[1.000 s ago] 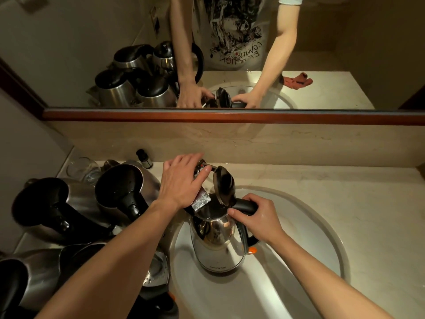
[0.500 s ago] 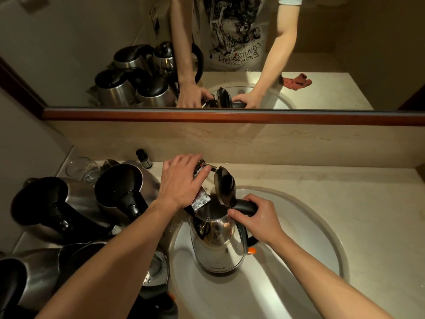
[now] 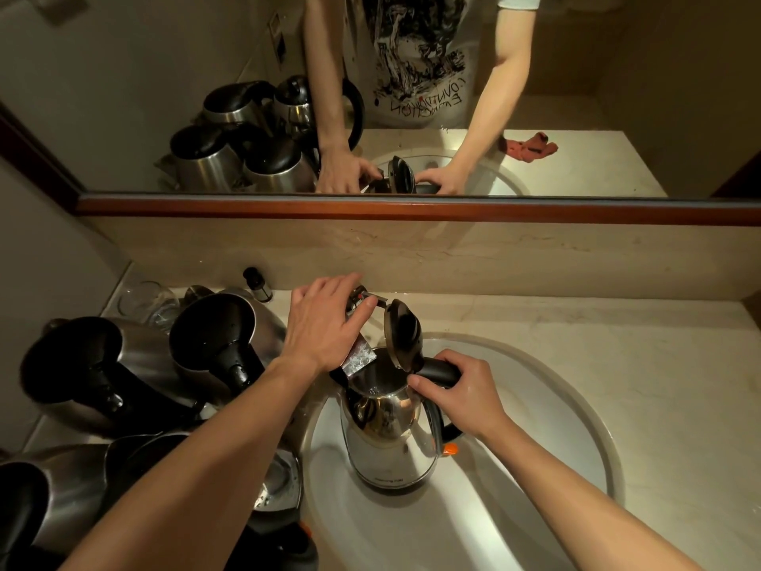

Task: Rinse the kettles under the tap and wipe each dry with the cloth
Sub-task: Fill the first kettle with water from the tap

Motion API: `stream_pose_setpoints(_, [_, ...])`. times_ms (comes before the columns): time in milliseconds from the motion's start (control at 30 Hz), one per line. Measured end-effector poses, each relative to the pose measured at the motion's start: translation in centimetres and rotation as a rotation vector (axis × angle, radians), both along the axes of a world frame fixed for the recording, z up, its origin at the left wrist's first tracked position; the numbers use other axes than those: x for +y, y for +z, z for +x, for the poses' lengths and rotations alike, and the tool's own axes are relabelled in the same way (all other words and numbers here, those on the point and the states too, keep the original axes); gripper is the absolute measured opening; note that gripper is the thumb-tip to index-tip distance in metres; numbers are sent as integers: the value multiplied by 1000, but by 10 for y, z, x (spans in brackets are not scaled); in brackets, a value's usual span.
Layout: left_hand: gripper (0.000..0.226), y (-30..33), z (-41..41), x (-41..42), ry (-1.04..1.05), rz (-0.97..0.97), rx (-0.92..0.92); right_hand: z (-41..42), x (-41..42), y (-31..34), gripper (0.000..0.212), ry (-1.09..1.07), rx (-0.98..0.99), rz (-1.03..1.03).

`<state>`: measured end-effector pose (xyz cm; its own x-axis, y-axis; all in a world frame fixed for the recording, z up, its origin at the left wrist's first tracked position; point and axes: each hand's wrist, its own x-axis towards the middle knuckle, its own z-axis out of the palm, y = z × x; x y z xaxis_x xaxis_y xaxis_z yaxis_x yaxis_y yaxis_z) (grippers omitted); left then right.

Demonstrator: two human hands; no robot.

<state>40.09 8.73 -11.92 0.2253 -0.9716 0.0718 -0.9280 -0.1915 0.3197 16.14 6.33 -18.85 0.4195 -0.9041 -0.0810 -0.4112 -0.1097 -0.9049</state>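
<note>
The right hand [image 3: 461,389] had its fingers curled tight round the black handle [image 3: 436,369] of one steel kettle [image 3: 387,438], which stood upright in the pale basin [image 3: 568,410] with its lid [image 3: 402,340] tipped open. The left hand [image 3: 325,323] lay over the tap [image 3: 362,300] at the basin's back edge, fingers bent down across the top of it and thumb out toward the lever; whether they actually clamped it could not be told. The spout end sat just over the kettle's open mouth.

To the left on the counter [image 3: 617,323] crowded more kettles: two lying tilted with black lids showing [image 3: 78,364] [image 3: 214,335], and at least two more at the lower edge, partly cut off [image 3: 24,504]. One drinking glass [image 3: 140,300] and one small dark bottle [image 3: 256,282] stood behind them. In the mirror [image 3: 123,76] one red cloth [image 3: 529,147] lay on the counter.
</note>
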Motion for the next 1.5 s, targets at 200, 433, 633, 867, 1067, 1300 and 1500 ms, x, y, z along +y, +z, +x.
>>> stream_pose_setpoints(200, [83, 1, 0, 0, 4, 15, -2, 1, 0, 1, 23, 8, -1, -13])
stream_pose_setpoints(433, [82, -1, 1, -1, 4, 10, 1, 2, 0, 3, 22, 4, -9, -7])
stream_pose_setpoints(633, [83, 1, 0, 0, 8, 12, -1, 3, -1, 0, 23, 7, -6, -24])
stream_pose_setpoints(867, [84, 1, 1, 0, 8, 21, -2, 1, -1, -2, 22, -6, -6, -7])
stream_pose_setpoints(1067, [83, 0, 0, -1, 9, 19, 0, -1, 0, -1, 22, -24, -18, 3])
stream_pose_setpoints(1300, [84, 2, 0, 0, 15, 15, 0, 0, 0, 1, 21, -12, -17, 8])
stream_pose_setpoints(1500, [84, 3, -1, 0, 14, 13, 3, 1, 0, 0, 21, 11, -17, -5])
